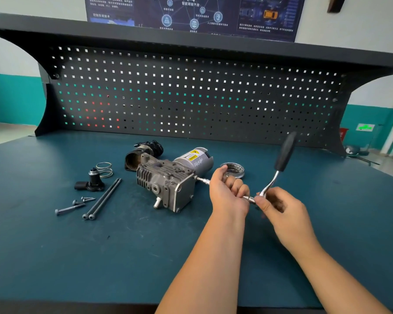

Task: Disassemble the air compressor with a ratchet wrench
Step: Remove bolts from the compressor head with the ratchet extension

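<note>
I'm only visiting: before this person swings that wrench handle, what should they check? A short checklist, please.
1. Grip on the bar: the left hand grips the extension bar: ok.
2. Grip on the tool: the right hand pinches the ratchet wrench at its head, with the handle raised off the table: ok.
3. Bar's tip seated on a bolt in the air compressor: cannot tell, too small.
4. Air compressor held steady: not ok, it lies loose with neither hand on it.
5. Removed long bolts and spring lie away from the wrench: ok.
</note>
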`<state>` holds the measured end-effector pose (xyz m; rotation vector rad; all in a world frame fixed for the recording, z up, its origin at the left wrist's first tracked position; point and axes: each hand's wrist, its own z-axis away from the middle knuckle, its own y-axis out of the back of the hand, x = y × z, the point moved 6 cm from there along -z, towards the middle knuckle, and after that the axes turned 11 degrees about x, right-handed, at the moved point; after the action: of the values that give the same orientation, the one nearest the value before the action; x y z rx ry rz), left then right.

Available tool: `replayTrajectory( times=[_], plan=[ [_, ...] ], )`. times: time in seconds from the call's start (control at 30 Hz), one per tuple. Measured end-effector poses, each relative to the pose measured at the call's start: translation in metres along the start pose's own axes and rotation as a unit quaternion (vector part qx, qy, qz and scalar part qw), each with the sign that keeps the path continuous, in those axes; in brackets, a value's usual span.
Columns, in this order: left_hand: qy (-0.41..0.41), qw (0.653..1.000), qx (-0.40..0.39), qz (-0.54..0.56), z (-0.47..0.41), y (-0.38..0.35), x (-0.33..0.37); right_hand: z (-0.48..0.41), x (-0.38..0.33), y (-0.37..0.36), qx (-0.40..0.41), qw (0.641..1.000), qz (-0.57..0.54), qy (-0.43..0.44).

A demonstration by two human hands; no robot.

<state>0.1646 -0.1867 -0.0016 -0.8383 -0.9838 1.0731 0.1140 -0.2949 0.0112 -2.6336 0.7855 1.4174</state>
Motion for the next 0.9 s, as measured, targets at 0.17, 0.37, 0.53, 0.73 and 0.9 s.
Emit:
replayTrajectory(
  times=[0.17, 0.37, 0.53, 0.73, 0.9],
  plan=[
    [-0.001, 1.000, 0.002, -0.002, -0.001, 0.001, 0.000, 0.001, 0.017, -0.006, -0.047, 0.988, 0.054, -0.135],
    [0.000, 1.000, 0.004, 0.002, -0.002, 0.002, -0.001, 0.000, 0.010, -0.004, -0.041, 0.996, -0.011, -0.077],
    [-0.008, 1.000, 0.008, 0.024, 0.000, 0.003, 0.000, 0.005, -0.010, 0.003, -0.016, 0.993, 0.062, 0.102],
    [-0.010, 0.999, 0.006, 0.032, -0.001, 0.002, 0.003, 0.010, -0.019, -0.004, -0.059, 0.965, 0.126, 0.222],
    [-0.013, 1.000, 0.012, 0.025, -0.002, 0.003, 0.004, 0.007, -0.016, -0.002, -0.022, 0.987, 0.087, 0.133]
  ],
)
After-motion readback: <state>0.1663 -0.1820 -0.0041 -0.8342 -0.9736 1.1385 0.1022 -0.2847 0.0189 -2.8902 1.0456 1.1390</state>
